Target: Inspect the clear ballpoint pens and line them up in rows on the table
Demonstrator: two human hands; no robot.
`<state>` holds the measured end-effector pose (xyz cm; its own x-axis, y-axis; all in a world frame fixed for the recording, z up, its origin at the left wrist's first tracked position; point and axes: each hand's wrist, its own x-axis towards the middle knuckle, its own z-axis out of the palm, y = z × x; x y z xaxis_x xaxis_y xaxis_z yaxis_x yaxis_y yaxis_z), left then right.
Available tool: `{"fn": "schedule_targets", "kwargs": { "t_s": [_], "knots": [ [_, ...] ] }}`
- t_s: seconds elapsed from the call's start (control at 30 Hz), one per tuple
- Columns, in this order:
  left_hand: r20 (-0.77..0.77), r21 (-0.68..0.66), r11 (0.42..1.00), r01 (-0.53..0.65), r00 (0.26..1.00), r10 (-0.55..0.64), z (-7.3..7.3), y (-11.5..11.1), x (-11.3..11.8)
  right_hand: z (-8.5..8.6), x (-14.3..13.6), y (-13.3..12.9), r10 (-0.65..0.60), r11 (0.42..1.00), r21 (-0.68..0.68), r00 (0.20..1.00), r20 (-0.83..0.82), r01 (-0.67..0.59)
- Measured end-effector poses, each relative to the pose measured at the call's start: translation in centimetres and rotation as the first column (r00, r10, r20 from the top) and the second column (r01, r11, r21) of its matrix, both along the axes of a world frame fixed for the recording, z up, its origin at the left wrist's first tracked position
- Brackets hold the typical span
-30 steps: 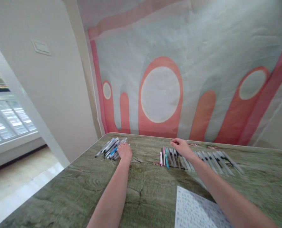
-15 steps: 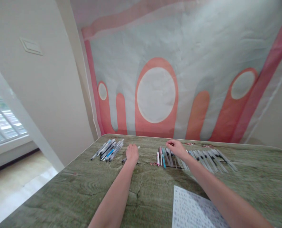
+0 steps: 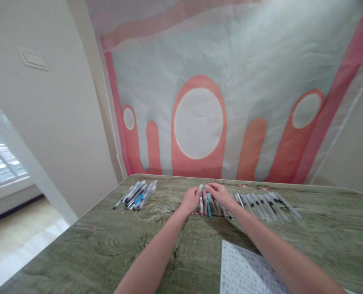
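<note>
My left hand [image 3: 190, 200] is closed round a pen [image 3: 200, 186], and only its pale end shows above the fingers. Just right of it, my right hand [image 3: 220, 194] has its thumb and fingertips pinched together; whether anything is in them is hidden. Beneath and between the hands lie a pink-and-white pen [image 3: 201, 206] and a teal pen [image 3: 209, 206], at the left end of a row of pens. The row's clear-barrelled pens [image 3: 262, 206] lie side by side, running out to the right past my right forearm.
A loose pile of pens [image 3: 136, 195], mostly clear, black and blue, lies on the left of the wood-grain table [image 3: 108, 253]. A printed sheet of paper [image 3: 245, 269] lies near the front, partly under my right forearm. Behind the table hangs a pink-and-grey patterned backdrop [image 3: 157, 90].
My left hand has moved right with the pen, from beside the pile to the left end of the row. My right hand has shifted slightly left, and the two hands are now close together.
</note>
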<state>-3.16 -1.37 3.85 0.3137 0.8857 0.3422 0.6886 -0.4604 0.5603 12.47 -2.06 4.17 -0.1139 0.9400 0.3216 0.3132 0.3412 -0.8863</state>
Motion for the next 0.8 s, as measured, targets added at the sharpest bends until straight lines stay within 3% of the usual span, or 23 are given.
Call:
{"fn": "schedule_targets", "kwargs": {
  "t_s": [0.2, 0.43, 0.53, 0.6, 0.7, 0.8],
  "knots": [
    [0.038, 0.018, 0.997, 0.071, 0.997, -0.072, 0.2, -1.0, 0.9, 0.4, -0.6, -0.7, 0.026, 0.998, -0.059, 0.998, -0.055, -0.029],
    [0.075, -0.039, 0.996, 0.086, 0.994, -0.083, 0.0, -0.3, 0.2, 0.2, -0.7, 0.6, -0.001, 0.995, -0.102, 0.996, -0.09, -0.009],
    [0.133, -0.181, 0.984, 0.009, 0.991, 0.016, -0.8, 0.5, -0.5, 0.3, -0.6, 2.1, -0.047, 0.993, -0.114, 0.992, -0.119, 0.033],
    [0.231, -0.333, 0.941, -0.06, 0.962, 0.143, -1.5, 1.1, -1.1, 0.3, -0.7, 3.1, -0.062, 0.989, -0.137, 0.993, -0.098, 0.048],
    [0.319, -0.489, 0.867, -0.09, 0.907, 0.274, -2.4, 1.9, -1.8, 0.1, -1.2, 4.5, -0.005, 0.988, -0.157, 0.998, 0.064, 0.014],
    [0.355, -0.521, 0.85, -0.077, 0.886, 0.298, -2.9, 2.3, -2.3, -0.5, -2.1, 5.5, 0.066, 0.995, -0.095, 0.951, 0.303, -0.038]
  ]
}}
